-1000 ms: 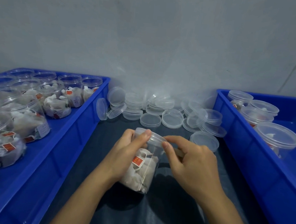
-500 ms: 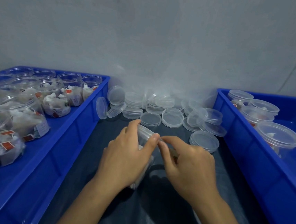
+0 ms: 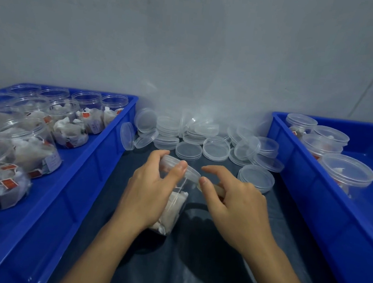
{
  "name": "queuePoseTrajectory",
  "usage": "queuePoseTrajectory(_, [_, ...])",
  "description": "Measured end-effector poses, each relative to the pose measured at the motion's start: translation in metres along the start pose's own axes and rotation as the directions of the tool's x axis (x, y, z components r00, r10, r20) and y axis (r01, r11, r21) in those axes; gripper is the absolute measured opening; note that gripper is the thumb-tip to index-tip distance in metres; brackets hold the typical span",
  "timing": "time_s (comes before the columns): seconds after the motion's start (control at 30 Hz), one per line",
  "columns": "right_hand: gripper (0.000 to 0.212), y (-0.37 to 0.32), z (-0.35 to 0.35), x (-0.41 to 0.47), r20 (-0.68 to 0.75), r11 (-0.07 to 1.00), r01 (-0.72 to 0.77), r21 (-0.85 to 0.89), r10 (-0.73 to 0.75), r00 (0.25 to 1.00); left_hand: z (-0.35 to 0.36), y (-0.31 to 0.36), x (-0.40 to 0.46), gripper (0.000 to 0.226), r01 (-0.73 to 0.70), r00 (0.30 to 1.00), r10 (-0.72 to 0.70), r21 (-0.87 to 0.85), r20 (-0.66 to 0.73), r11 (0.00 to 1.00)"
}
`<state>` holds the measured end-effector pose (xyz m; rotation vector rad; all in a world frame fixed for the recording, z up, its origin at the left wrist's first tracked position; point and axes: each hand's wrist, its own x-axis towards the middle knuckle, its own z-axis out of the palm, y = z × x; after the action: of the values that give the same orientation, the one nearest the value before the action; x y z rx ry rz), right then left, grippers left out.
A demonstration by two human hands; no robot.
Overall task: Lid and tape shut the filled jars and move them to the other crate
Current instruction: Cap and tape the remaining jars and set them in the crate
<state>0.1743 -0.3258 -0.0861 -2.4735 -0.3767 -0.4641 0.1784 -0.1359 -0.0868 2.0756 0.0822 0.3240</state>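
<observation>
Between the two blue crates, on the dark surface [image 3: 191, 267], you hold the jar [image 3: 172, 208] tilted, its lidded top leaning away from you. Your left hand [image 3: 150, 195] wraps its side, fingers curled round the lid [image 3: 179, 169], thumb on the rim. Your right hand [image 3: 238, 205] sits just beside the lid's right edge, thumb tip touching it, fingers curled over something tan you pinch; what it is you cannot tell. The left crate [image 3: 91, 177] wall runs close by your left wrist, and the right crate [image 3: 312, 199] wall stands a little further off. Loose lids [image 3: 214, 146] crowd the far end. Bare surface lies toward you. Through the clear jar show white tea bags.
</observation>
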Motion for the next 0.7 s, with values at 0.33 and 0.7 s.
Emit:
queuePoseTrajectory(0.33, [0.037,-0.0025,0.0075,0.0004,-0.113,0.997,-0.057,-0.044,0.052,0.992,0.0033,0.0002,-0.0021,0.072,0.002,1.0,-0.003,-0.076,-0.01,0.997])
queuePoseTrajectory(0.7, [0.04,-0.0065,0.0091,-0.0077,-0.162,0.988,-0.001,-0.153,-0.024,0.987,0.0072,0.0054,-0.0062,0.103,0.008,0.999,-0.006,0.06,-0.033,0.998])
